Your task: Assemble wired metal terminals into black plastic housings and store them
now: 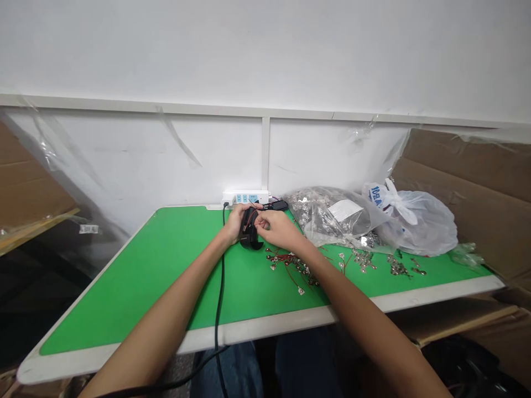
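Note:
My left hand [236,222] grips a black plastic device [249,235] from its left side. Its lower curved part rests on the green mat [166,276] that covers a white table. Thin red and black wires [253,214] run across the top of the device. My right hand [277,229] sits just to the right, with its fingertips pinched at the thin wires. Part of the device is hidden behind my fingers. A black power cable [221,282] runs down the mat beside my left wrist.
Metal terminals on red wires [292,265] and loose terminals [397,266] lie on the mat at right. Behind them are a bag of metal parts [327,216] and a white plastic bag [417,224]. A white power strip [244,197] stands at the back edge, with cardboard [460,188] at right.

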Available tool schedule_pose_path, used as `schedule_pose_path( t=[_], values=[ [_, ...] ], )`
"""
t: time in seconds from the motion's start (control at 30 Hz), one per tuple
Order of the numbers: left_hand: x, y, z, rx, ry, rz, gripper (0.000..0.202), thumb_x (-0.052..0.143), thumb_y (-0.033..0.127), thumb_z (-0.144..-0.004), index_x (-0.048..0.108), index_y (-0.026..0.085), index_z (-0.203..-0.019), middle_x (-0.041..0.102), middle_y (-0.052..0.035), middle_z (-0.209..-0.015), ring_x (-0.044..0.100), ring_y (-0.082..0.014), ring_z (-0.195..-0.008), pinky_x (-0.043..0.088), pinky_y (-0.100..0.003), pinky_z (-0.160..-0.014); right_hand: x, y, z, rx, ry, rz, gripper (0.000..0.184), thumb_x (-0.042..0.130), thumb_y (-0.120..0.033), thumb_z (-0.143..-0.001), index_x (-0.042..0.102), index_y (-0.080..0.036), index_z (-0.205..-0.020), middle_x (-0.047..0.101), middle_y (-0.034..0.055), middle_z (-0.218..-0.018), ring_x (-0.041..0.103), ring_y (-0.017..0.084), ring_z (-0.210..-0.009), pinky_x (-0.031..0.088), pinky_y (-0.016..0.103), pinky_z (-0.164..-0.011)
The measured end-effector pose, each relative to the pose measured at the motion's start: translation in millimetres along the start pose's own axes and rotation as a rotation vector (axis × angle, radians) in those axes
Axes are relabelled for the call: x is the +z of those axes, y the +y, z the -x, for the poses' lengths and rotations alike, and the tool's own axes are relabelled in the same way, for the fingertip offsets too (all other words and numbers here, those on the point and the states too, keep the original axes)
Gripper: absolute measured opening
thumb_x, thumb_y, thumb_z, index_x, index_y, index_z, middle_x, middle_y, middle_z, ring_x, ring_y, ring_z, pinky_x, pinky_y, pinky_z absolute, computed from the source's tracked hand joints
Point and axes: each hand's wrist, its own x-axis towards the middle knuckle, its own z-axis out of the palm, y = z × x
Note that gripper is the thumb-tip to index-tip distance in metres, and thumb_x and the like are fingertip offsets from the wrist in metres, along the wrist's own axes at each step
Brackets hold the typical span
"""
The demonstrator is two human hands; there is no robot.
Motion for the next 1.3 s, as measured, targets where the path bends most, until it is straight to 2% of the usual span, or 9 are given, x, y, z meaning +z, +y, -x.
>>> schedule_pose_path(
  t=[0.27,0.57,0.67,0.83,0.97,1.3],
  values=[
    [-1.9,0.0,-2.2,-0.004,0.047,0.044,0.032,0.055,0.031,-0.072,0.073,0.016,-0.093,0.076,-0.0078,-0.081,0.075,-0.0306,-0.094,0.062,-0.038,-0.081,5.3,-2.2,0.7,-0.021,0.057,0.01,0.01,0.06,-0.011,-0.087,0.067,-0.018,-0.084,0.073,0.0033,-0.087,0.064,0.016,-0.077,0.045,0.026,-0.074],
    [-1.0,-1.7,-2.5,0.004,0.065,0.089,0.033,0.055,0.032,-0.072,0.072,0.017,-0.096,0.077,-0.0071,-0.083,0.075,-0.031,-0.09,0.063,-0.04,-0.076,11.3,-1.2,1.6,-0.018,0.087,0.024,0.01,0.06,-0.012,-0.09,0.067,-0.019,-0.088,0.071,0.0041,-0.091,0.064,0.017,-0.08,0.046,0.027,-0.075],
    [-1.4,-2.7,-1.8,0.031,0.09,0.078,0.026,0.056,0.031,-0.074,0.071,0.017,-0.09,0.076,-0.006,-0.079,0.075,-0.0287,-0.085,0.062,-0.037,-0.074,11.6,-0.2,1.1,-0.021,0.081,0.013,0.011,0.06,-0.012,-0.092,0.066,-0.02,-0.086,0.072,0.0041,-0.092,0.064,0.018,-0.083,0.046,0.028,-0.077],
    [0.3,-3.8,0.1,0.05,0.123,0.102,0.019,0.051,0.027,-0.078,0.068,0.017,-0.073,0.07,-0.0029,-0.068,0.067,-0.0185,-0.065,0.058,-0.028,-0.064,11.7,1.2,0.1,0.0,0.072,0.014,0.012,0.06,-0.011,-0.092,0.068,-0.019,-0.088,0.073,0.0052,-0.094,0.066,0.019,-0.087,0.047,0.029,-0.082],
    [-1.1,-5.7,-0.2,0.056,0.116,0.096,0.019,0.051,0.029,-0.079,0.065,0.019,-0.071,0.067,-0.0013,-0.064,0.063,-0.0168,-0.059,0.056,-0.026,-0.059,13.8,1.1,0.1,0.01,0.065,0.035,0.012,0.061,-0.012,-0.092,0.068,-0.02,-0.089,0.073,0.0055,-0.095,0.066,0.02,-0.088,0.047,0.03,-0.083],
    [-6.4,-8.4,-3.0,0.055,0.122,0.054,0.019,0.054,0.034,-0.077,0.064,0.019,-0.075,0.07,-0.004,-0.068,0.072,-0.0238,-0.075,0.056,-0.029,-0.061,20.0,5.1,-0.5,-0.014,0.069,0.052,0.01,0.061,-0.013,-0.094,0.067,-0.02,-0.09,0.075,0.0079,-0.103,0.068,0.022,-0.095,0.048,0.032,-0.088]
  ],
)
